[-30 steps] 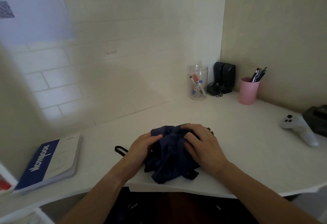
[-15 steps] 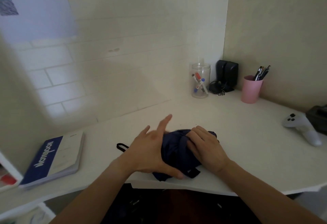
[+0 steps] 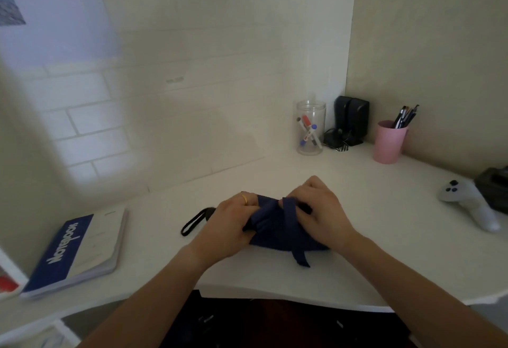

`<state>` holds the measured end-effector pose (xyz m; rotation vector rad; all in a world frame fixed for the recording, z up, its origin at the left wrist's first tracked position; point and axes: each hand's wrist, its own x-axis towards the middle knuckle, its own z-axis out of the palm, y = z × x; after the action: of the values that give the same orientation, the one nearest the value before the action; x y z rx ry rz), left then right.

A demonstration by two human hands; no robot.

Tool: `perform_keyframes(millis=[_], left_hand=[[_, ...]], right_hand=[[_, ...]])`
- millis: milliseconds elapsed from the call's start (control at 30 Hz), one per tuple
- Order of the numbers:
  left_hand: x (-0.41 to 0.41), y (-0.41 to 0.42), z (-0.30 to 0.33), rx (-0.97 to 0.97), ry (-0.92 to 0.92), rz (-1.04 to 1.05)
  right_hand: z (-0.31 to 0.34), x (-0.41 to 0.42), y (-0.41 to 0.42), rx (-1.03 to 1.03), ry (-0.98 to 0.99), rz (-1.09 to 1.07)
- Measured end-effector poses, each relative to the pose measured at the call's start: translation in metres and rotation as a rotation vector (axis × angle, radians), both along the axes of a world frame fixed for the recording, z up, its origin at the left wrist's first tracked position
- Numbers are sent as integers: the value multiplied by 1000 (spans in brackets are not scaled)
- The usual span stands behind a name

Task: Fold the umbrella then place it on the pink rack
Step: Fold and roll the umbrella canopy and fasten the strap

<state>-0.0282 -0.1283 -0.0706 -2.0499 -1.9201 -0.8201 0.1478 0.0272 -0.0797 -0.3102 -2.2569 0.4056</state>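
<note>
Both my hands' fingers, left [image 3: 229, 224] and right [image 3: 320, 210], grip the soft, slippery navy fabric umbrella [image 3: 277, 230]; best held around its bundled middle.

On the desk [image 3: 384, 273], the umbrella [image 3: 277, 228] lies between notebook [image 3: 79, 248] at left and controller [image 3: 467, 204] at right.

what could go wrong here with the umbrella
1. The strap hangs loose over the bundled umbrella; if either the left hand or right hand eases off before it is fastened, the fabric may spring open again.
2. The umbrella lies near the desk's front edge, so a slip might send it off.
3. No pink rack is in view, so placing it means carrying it away.
</note>
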Motion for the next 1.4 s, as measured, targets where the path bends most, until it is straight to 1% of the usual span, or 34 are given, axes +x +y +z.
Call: perform_keyframes(millis=[33,133,233,333,400,433,533,600,667,767,833,933,1033,1100,1167,1200,1233,1267,1333,1400], left_hand=[[1,0,-4,32,33,9],[8,-7,-22,99,121,64],[14,-22,-26,144,111,21],[11,-32,-13,33,71,-9],[5,-34,-8,-28,68,-22],[3,-34,-9,-28,40,-31],[4,-41,-17,30,-148,-22],[8,-47,-23,66,-210,6],[10,-49,-27,59,-265,41],[8,-45,-26,12,-235,40],[8,-39,-24,-9,-253,60],[10,-31,-19,-100,-271,181],[14,-28,-5,-157,-337,219],[14,-24,7,-270,-368,213],[15,-18,18,-422,-297,184],[16,-13,21,-482,-210,176],[16,-9,22,-525,-144,171],[15,-5,21,-552,-130,162],[11,0,17,-518,-248,142],[8,3,11,-423,-314,114]], right_hand=[[-2,0,-2,55,7,-13],[-15,7,-14,114,9,1],[-29,14,-25,223,-16,69],[-32,19,-30,269,-38,134],[-31,22,-31,241,-49,158],[-31,23,-31,226,-54,165],[-32,26,-33,146,-49,154],[-32,27,-33,60,-44,136],[-30,28,-36,-38,-47,138],[-21,28,-38,-223,-32,155],[-14,26,-37,-359,-34,152],[-5,19,-32,-503,-65,149],[-3,16,-27,-543,-86,143],[-5,15,-27,-538,-100,137],[-6,14,-28,-548,-96,142],[-6,13,-28,-563,-88,146],[-5,13,-27,-578,-81,152],[-3,13,-26,-594,-73,157],[2,12,-21,-606,-67,171],[7,8,-16,-549,-82,179]])
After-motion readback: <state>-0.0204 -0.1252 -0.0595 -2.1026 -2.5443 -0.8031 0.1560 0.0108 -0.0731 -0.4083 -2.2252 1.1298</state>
